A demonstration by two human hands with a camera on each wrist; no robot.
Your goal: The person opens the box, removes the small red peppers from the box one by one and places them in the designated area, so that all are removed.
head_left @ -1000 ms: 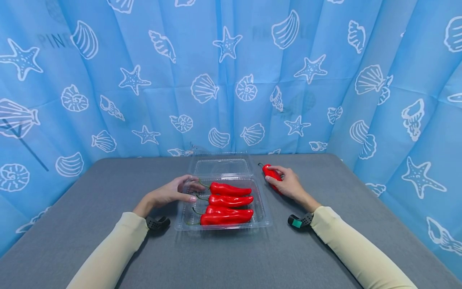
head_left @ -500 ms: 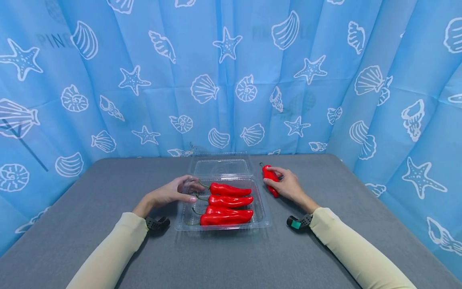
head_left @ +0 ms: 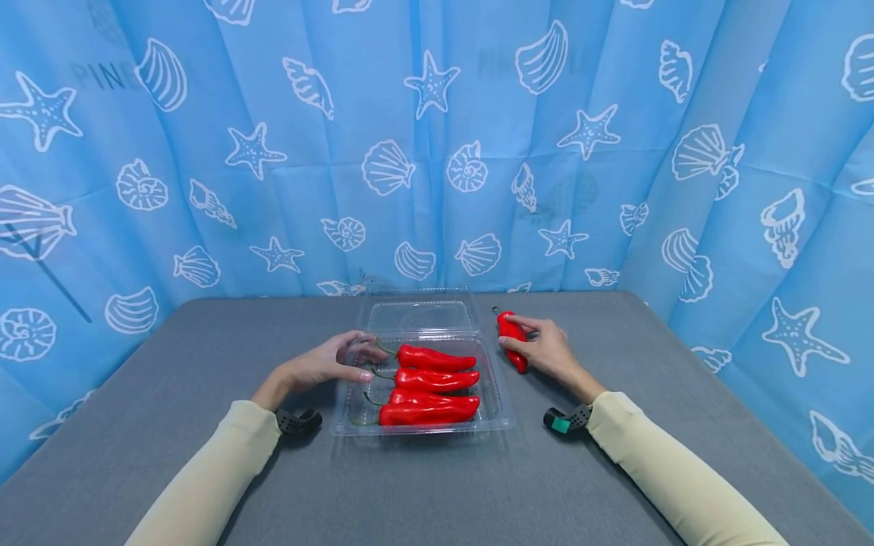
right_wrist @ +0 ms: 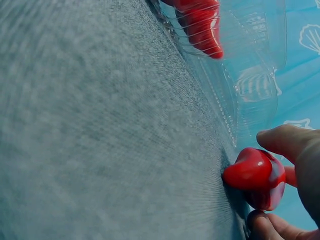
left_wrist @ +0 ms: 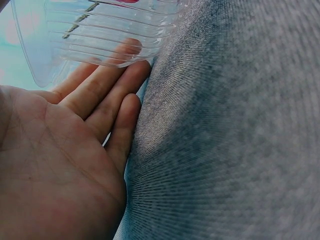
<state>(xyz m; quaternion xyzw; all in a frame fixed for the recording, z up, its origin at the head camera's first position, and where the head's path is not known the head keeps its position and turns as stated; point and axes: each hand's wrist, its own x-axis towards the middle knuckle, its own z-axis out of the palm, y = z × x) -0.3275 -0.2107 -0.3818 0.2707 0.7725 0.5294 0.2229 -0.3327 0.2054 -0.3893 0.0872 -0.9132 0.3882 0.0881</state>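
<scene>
Left hand (head_left: 321, 366): fingers straight, flat against the near-left wall of the clear plastic clamshell tray (head_left: 501, 413); thin wall may slide if pushed. Right hand (head_left: 546, 350): fingers curled round a glossy red pepper (head_left: 512, 338) just right of the tray; slick skin risks slipping.

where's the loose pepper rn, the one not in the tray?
Head view: the loose pepper lies on the table right of the clear tray, gripped by the right hand.

Faint partial lettering "PINE" on the blue curtain (head_left: 102, 76), upper left
</scene>
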